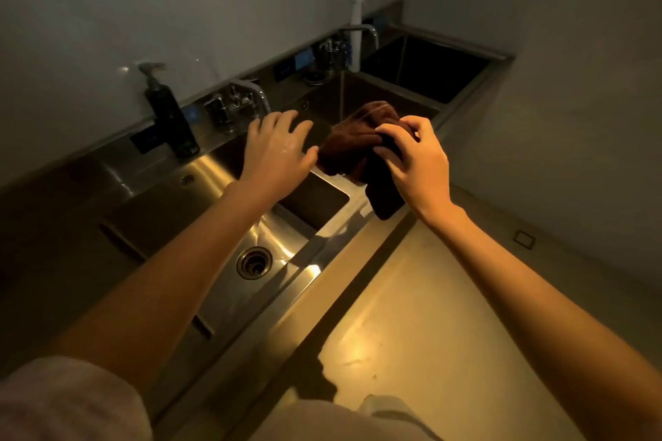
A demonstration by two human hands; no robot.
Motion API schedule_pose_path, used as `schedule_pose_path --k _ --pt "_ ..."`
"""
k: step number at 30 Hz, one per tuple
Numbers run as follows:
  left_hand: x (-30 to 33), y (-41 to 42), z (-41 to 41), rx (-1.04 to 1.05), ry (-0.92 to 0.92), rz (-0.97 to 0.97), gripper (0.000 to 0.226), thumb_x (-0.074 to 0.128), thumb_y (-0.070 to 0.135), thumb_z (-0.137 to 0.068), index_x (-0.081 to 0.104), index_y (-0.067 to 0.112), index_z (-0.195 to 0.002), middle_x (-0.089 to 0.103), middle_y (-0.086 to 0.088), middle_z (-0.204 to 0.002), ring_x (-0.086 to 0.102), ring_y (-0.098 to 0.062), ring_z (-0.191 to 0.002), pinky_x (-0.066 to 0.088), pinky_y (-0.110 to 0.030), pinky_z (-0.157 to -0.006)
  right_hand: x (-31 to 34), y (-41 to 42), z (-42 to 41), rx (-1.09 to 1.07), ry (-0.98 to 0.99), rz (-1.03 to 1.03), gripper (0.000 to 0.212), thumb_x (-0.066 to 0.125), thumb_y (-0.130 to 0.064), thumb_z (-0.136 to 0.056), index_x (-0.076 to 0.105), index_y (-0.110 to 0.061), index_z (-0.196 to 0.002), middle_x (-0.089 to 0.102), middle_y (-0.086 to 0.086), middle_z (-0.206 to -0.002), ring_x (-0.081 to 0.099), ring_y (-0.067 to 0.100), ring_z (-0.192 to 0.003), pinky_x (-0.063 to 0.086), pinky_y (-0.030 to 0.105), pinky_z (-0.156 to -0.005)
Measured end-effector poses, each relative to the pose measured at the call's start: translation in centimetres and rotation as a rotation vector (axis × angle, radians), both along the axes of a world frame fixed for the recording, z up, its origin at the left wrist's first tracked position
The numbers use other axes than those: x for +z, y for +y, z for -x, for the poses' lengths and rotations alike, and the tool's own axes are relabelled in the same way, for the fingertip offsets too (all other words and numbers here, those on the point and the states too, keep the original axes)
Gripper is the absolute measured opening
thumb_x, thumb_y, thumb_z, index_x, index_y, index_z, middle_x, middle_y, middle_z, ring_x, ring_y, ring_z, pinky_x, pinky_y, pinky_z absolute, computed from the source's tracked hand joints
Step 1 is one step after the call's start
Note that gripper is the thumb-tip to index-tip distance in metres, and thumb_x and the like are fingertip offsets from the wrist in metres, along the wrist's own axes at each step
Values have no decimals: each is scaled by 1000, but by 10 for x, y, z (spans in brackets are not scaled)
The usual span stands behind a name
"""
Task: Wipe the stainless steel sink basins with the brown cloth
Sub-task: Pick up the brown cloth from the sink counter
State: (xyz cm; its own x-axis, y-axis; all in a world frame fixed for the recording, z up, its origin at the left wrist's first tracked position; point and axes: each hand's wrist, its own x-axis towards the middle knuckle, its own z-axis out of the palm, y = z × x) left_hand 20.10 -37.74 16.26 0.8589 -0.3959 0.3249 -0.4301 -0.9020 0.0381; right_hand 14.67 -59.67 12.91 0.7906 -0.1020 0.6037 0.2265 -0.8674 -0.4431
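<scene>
Hands over sink, right pinching brown cloth.

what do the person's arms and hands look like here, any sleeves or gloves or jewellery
Both arms are bare from the upper arm down. The left hand and right hand wear no gloves, and no rings, watch or bracelet show. A light, pale short sleeve covers the left upper arm at the bottom edge of the view. The light is dim and yellowish, so its exact colour is unclear.
</scene>
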Motion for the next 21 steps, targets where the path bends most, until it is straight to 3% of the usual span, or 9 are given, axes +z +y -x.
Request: schedule_pose_path --k 10,21 --pt "-29 -146 -1 -187 51 1 50 44 40 -96 45 17 -140 40 -10 -146 33 -27 -136 24 -47 -112 -31 -136 44 -177 88 -41 28 62 -31 -91 65 -24 -118 52 5 -123 56 24 -109 52 35 -86" --pt "-67 -213 -16 -290 84 -53 48 46 40 -95 48 16 -137 46 -11 -143 38 -27 -134 29 -48 -110 -64 -202 57 -291 162 -71 27 60 -33 -92 64 -27 -118 51 3 -125 55 23 -110 51 35 -84"
